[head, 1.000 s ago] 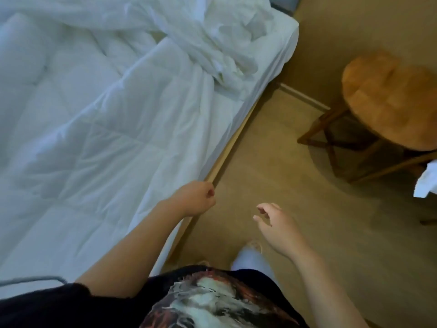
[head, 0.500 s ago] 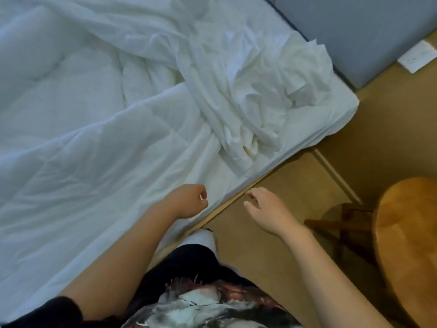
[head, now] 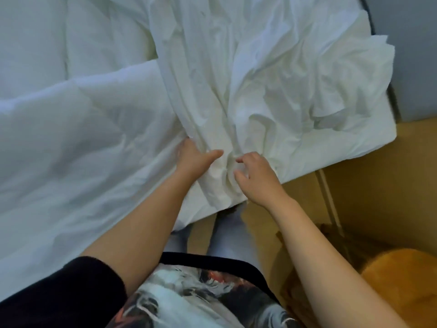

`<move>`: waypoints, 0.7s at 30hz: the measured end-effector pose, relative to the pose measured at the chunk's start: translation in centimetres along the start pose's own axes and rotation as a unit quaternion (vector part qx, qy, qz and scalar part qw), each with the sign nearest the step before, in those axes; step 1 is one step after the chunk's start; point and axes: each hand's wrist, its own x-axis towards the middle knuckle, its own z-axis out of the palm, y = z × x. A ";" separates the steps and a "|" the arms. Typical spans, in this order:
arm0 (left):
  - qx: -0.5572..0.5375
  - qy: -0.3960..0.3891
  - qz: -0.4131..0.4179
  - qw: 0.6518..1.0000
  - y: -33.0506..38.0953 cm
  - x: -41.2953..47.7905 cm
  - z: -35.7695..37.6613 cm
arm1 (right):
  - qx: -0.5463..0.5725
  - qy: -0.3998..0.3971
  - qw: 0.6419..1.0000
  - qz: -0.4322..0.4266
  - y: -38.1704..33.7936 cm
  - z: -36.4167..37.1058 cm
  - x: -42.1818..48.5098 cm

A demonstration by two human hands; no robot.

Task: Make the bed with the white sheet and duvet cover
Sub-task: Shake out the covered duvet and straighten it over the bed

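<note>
A crumpled white duvet cover lies bunched over the bed's near corner. To its left, a quilted white duvet spreads flat. Under both, the white sheet covers the mattress corner. My left hand grips a fold of the duvet cover at the bed's edge, with its fingers tucked behind the fabric and its thumb on top. My right hand is just to the right, fingers curled and apart, tips touching the same bunch of fabric.
A round wooden stool stands on the tan floor at the lower right, close to my right arm. A grey padded panel rises past the bed's corner at the upper right. My legs stand against the bed's edge.
I have stepped toward the bed's corner. Both hands moved from hanging free beside the bed onto the crumpled cover, and the left closed on a fold.
</note>
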 end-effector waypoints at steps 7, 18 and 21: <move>-0.181 -0.100 0.006 0.978 5.1 3.0 7.8 | 0.062 0.092 0.994 0.013 6.1 -3.8 6.0; -0.237 0.178 -0.061 0.953 10.6 7.9 18.0 | 0.112 0.110 0.983 -0.094 14.9 -9.8 13.9; -0.257 0.229 -0.051 0.938 11.0 8.2 17.8 | 0.117 0.111 0.978 -0.128 14.7 -9.8 15.4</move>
